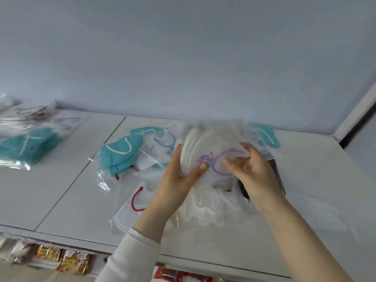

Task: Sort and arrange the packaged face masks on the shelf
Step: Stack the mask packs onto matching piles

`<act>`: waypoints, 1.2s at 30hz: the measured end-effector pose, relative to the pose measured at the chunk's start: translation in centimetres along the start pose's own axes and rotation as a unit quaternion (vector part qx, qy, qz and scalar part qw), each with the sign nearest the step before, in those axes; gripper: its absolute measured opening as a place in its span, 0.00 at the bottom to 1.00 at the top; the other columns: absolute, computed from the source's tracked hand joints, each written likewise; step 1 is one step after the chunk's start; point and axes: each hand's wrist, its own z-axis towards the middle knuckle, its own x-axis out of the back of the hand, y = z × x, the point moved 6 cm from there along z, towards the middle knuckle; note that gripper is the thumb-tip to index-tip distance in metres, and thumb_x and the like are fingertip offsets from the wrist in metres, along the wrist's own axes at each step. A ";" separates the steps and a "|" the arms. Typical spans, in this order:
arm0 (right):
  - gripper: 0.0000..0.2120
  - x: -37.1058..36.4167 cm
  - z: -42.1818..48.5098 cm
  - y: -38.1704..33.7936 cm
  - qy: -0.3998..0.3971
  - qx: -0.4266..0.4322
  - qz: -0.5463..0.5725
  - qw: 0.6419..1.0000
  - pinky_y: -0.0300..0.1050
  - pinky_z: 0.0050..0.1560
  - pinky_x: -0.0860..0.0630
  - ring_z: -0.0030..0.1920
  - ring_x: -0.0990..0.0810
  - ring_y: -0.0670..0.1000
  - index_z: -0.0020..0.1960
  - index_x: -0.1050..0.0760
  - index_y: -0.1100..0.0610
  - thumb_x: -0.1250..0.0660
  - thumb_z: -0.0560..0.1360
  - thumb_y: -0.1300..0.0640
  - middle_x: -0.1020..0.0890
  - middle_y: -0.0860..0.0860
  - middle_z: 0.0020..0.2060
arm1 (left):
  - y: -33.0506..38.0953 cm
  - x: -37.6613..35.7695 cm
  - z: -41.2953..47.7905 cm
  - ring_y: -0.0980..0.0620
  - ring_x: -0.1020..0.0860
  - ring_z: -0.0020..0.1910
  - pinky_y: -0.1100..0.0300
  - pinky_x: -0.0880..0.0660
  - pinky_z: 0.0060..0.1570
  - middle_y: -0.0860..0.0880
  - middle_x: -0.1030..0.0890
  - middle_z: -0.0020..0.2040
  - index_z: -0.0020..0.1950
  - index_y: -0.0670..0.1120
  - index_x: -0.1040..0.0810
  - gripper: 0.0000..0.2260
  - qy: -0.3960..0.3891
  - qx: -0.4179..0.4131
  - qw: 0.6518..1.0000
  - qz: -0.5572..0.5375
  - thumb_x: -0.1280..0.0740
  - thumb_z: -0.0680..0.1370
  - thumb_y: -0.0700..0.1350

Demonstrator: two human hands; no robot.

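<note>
Both my hands hold up a clear packet of white masks with purple ear loops (211, 147) above the white shelf (61, 180). My left hand (179, 174) grips its left edge with the thumb on the front. My right hand (252, 169) pinches its right side. Under it lies a loose heap of packets: teal masks (120, 155), white masks with blue loops (162, 145), a white mask with red loops (134, 206), plain white masks (205, 210), and a dark packet (274, 169) partly hidden behind my right hand.
At the far left a stack of teal mask packets (26, 145) lies next to other clear packets (30, 115). Another teal packet (266, 135) sits behind the held one. A pale wall backs the shelf. Snack bags (75, 261) hang below its front edge.
</note>
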 end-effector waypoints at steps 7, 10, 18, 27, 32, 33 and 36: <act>0.33 -3.1 -0.8 1.2 -0.001 0.009 -0.023 1.000 0.62 0.58 0.26 0.52 0.23 0.52 0.62 0.33 0.56 0.29 0.62 0.46 0.22 0.54 0.49 | -1.9 2.1 -1.1 0.52 0.21 0.54 0.49 0.24 0.56 0.51 0.21 0.53 0.58 0.52 0.30 0.17 0.039 -0.001 0.999 0.018 0.30 0.72 0.48; 0.32 -3.2 -0.9 0.8 0.014 0.029 -0.059 0.998 0.62 0.58 0.26 0.51 0.22 0.53 0.61 0.32 0.57 0.30 0.62 0.44 0.22 0.54 0.47 | -1.6 1.8 -1.4 0.55 0.21 0.53 0.56 0.23 0.54 0.57 0.21 0.50 0.57 0.52 0.31 0.14 0.041 -0.021 0.999 0.004 0.33 0.74 0.43; 0.21 -5.3 -1.6 0.6 0.006 0.020 -0.064 0.998 0.49 0.59 0.27 0.51 0.21 0.51 0.55 0.32 0.45 0.30 0.64 0.49 0.21 0.51 0.47 | 0.4 4.0 -2.9 0.56 0.22 0.51 0.54 0.24 0.55 0.57 0.21 0.48 0.55 0.52 0.30 0.10 0.076 -0.049 0.995 0.038 0.35 0.74 0.44; 0.15 -13.9 -2.8 0.6 -0.112 0.021 -0.067 0.991 0.29 0.50 0.27 0.52 0.21 0.44 0.58 0.30 0.56 0.31 0.73 0.60 0.22 0.46 0.49 | -0.8 11.3 -6.9 0.54 0.21 0.51 0.58 0.23 0.46 0.53 0.22 0.52 0.60 0.50 0.33 0.15 0.152 0.006 0.984 0.094 0.34 0.77 0.52; 0.11 -17.0 -5.1 -2.0 -0.166 0.051 -0.032 0.984 0.26 0.42 0.27 0.41 0.21 0.35 0.47 0.30 0.49 0.30 0.72 0.60 0.20 0.43 0.41 | 2.0 14.3 -11.0 0.60 0.21 0.46 0.66 0.25 0.43 0.54 0.20 0.47 0.53 0.49 0.28 0.08 0.252 -0.005 0.967 0.029 0.35 0.75 0.43; 0.11 -18.0 -5.9 -1.6 -0.184 0.038 -0.028 0.982 0.27 0.40 0.27 0.39 0.21 0.35 0.45 0.30 0.49 0.30 0.71 0.60 0.20 0.43 0.39 | 2.1 15.0 -12.4 0.59 0.20 0.45 0.67 0.25 0.42 0.53 0.20 0.47 0.53 0.49 0.27 0.08 0.271 0.004 0.962 0.021 0.35 0.74 0.43; 0.09 -21.4 -9.3 0.6 -0.248 -0.026 -0.015 0.968 0.26 0.36 0.29 0.34 0.22 0.35 0.43 0.29 0.52 0.28 0.70 0.58 0.22 0.43 0.33 | 1.3 17.1 -17.4 0.58 0.20 0.44 0.67 0.24 0.40 0.49 0.19 0.47 0.54 0.47 0.26 0.10 0.318 0.055 0.946 0.019 0.33 0.73 0.43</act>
